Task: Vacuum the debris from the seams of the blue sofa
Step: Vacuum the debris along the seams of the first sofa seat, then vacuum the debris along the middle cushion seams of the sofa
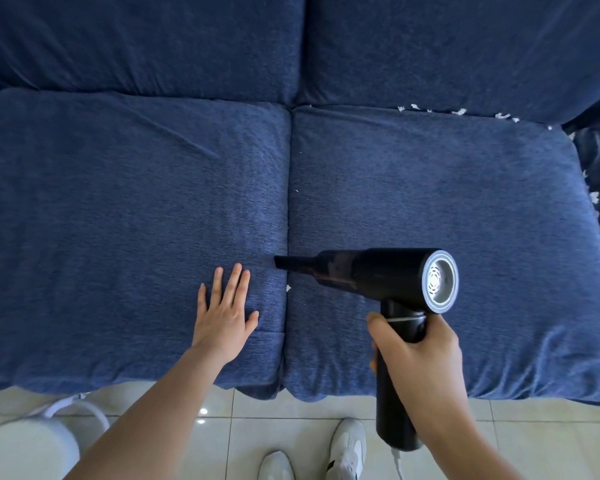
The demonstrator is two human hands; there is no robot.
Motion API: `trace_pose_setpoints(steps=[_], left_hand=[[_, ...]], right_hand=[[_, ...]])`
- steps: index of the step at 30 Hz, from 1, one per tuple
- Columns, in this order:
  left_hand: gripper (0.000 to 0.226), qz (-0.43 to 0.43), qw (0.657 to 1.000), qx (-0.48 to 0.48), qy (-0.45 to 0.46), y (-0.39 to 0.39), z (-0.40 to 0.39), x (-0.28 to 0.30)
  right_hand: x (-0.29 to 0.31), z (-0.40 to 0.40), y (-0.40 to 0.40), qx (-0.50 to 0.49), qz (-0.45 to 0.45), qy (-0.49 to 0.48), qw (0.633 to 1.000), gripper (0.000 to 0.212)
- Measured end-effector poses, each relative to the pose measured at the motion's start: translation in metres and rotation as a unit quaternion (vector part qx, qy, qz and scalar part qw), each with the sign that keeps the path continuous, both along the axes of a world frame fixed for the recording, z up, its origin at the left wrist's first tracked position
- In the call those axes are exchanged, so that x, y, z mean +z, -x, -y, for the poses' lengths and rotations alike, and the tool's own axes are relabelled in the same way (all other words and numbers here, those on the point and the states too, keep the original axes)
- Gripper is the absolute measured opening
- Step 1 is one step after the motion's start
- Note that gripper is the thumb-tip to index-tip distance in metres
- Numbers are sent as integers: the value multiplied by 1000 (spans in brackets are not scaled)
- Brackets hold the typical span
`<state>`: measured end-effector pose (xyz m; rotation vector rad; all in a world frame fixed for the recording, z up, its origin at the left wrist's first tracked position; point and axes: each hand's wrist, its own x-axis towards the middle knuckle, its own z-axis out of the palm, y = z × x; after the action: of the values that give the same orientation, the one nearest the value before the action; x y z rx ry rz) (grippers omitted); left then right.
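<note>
Sofa (136, 202) seam at frame centre meets the vacuum (378, 271) nozzle, seemingly touching; right hand (420, 351) grips its handle, left hand (226, 313) presses flat, fingers straight.

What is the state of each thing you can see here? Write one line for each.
Left hand: flat, fingers straight, pressing on the left seat cushion.
Right hand: gripping the vacuum's handle.
Vacuum: held level, nozzle tip at the middle seam.
Middle seam: mostly clean, a few white specks left.
Right seat cushion: white scraps along its back and right edges.
</note>
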<state>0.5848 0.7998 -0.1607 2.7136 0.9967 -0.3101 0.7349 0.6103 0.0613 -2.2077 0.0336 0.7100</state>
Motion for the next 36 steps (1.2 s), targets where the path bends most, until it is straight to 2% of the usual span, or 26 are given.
trace_pose_setpoints(steps=[7, 13, 16, 21, 26, 36], left_hand=[[81, 0, 1000, 4, -1, -2, 2, 3], [81, -6, 1000, 7, -3, -4, 3, 5], [82, -6, 1000, 3, -9, -4, 2, 5], [79, -12, 999, -29, -12, -13, -4, 9], [77, -8, 1000, -19, 8, -37, -11, 13], [75, -50, 998, -11, -21, -82, -29, 6]], right_hand=[[0, 24, 7, 6, -6, 47, 999, 19], [-5, 25, 8, 4, -7, 51, 999, 19], [-9, 18, 6, 7, 4, 43, 999, 25], [-9, 16, -11, 22, 7, 26, 999, 16], [-3, 8, -34, 29, 19, 3, 999, 15], [-19, -56, -99, 41, 51, -35, 997, 16]])
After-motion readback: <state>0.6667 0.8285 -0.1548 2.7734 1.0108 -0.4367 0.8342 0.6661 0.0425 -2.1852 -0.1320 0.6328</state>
